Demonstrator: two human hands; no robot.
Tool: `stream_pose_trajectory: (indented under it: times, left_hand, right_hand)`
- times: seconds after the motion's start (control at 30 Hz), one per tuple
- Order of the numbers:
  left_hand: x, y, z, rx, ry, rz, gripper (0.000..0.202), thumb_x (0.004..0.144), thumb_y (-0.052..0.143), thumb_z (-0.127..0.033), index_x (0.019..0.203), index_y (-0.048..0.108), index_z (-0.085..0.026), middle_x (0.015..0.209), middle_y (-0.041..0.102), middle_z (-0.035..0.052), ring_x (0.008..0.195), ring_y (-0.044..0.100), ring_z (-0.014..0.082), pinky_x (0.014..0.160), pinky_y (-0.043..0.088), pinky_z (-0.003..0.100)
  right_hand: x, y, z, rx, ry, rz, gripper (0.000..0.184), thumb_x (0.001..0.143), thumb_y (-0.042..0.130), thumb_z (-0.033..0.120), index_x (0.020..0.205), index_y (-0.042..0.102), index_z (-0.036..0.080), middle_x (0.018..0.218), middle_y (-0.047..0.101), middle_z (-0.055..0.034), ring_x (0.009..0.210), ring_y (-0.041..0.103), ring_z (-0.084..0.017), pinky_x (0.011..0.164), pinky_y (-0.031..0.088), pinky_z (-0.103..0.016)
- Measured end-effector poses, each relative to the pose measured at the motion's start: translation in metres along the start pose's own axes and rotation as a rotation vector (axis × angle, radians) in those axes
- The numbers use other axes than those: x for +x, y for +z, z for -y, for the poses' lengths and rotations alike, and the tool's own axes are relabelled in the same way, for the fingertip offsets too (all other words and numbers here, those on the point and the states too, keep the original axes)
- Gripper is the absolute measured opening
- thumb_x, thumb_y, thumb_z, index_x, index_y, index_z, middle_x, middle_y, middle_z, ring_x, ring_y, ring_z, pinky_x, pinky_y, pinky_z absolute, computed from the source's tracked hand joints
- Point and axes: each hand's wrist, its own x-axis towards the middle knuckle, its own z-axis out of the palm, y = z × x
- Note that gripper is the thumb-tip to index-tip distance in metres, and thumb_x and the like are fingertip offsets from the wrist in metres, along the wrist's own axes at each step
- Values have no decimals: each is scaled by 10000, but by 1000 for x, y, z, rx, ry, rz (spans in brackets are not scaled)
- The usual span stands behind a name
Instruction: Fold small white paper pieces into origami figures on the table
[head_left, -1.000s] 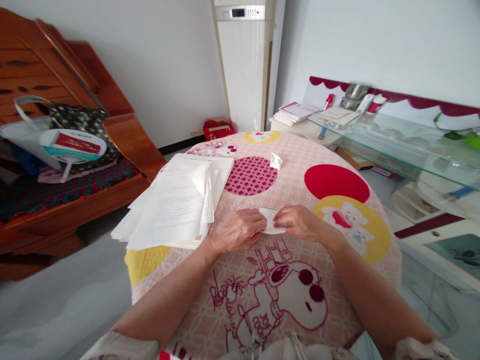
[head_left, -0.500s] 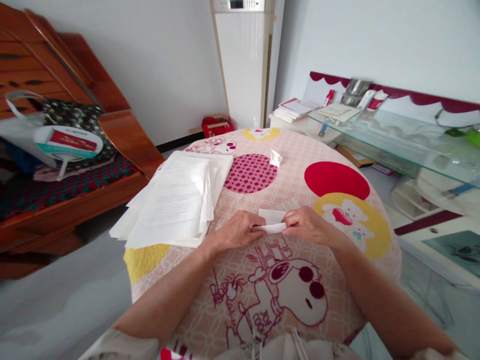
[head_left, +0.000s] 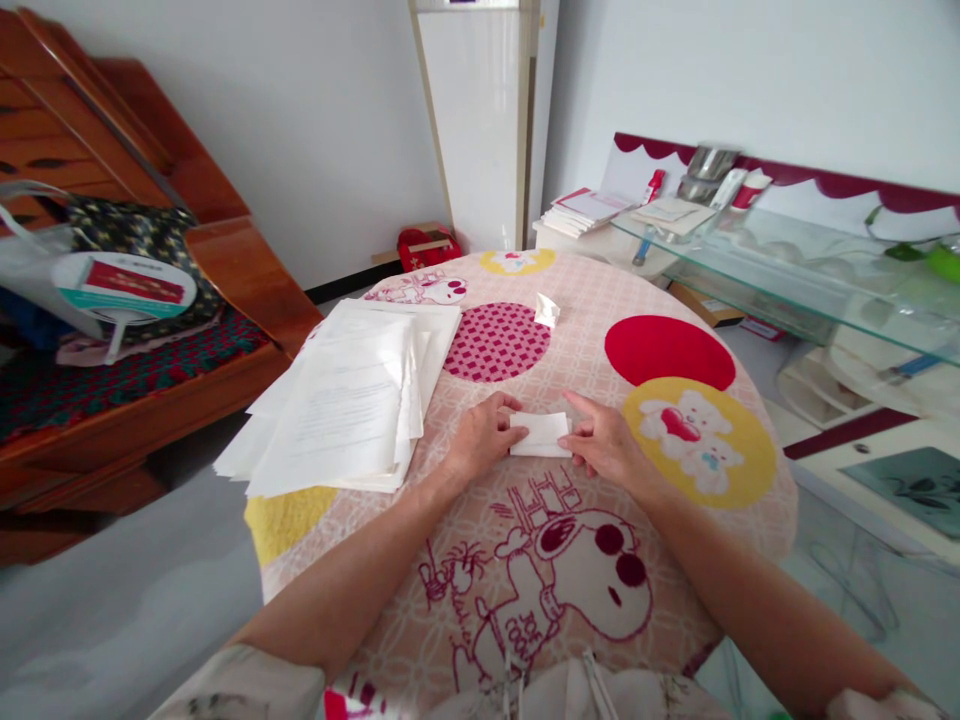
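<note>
We've got pale walls (head_left: 330, 120), black skirting (head_left: 351, 281), grey floor (head_left: 157, 620). Wooden bench (head_left: 234, 268) on our left, dark patterned seat pad (head_left: 229, 348). Tall white unit (head_left: 474, 130) near corner. Glass shelf (head_left: 796, 288) on our right. Cloth-covered round table (head_left: 583, 345) up front. Light's pretty soft.

White paper slip (head_left: 538, 432), pink lattice-patterned tablecloth (head_left: 577, 370), reddish-brown bench (head_left: 240, 270)

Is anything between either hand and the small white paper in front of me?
Nothing visible. The left hand and right hand touch the small white paper at opposite ends. The paper stack lies left of them, and the crumpled paper piece sits beyond.
</note>
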Motion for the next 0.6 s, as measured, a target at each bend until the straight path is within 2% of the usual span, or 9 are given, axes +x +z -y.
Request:
stream_pose_trajectory:
  times: [0.03,0.1,0.23,0.33,0.6]
  left_hand:
    - [0,1,0,4,-4,-18,273,823,692,-177,1080,607,-215,516,559,-114,483,571,142,564,413,270]
    - [0,3,1,5,-18,-44,302,824,698,-183,1099,577,-218,527,583,-113,492,588,152,576,422,282]
    - [-1,5,3,-10,-38,-79,287,836,684,-167,1079,543,-224,565,627,-104,512,619,153,594,440,289]
    - [0,6,4,-5,-52,-95,265,828,696,-150,1033,543,-222,601,662,-84,530,639,152,597,452,291]
    - [3,9,5,63,-45,-132,283,785,741,-125,973,553,-220,593,646,-83,560,654,159,594,450,290]
  right_hand:
    - [-1,2,-2,-6,-18,-17,813,793,632,136,1584,446,169,550,615,67,392,491,-102,376,390,-194]
    - [-1,4,-6,-27,-50,-58,718,790,633,137,1504,565,171,554,617,54,420,522,-107,395,408,-198]
    - [0,7,-10,-66,-12,-122,385,783,649,135,1144,784,134,577,647,13,459,575,-116,406,426,-202]
    - [0,7,-8,-85,49,-127,189,797,661,151,924,798,126,564,649,-5,442,570,-120,388,427,-208]
    - [-3,5,-1,-28,89,-118,155,783,683,105,861,810,149,543,653,1,415,550,-101,388,452,-189]
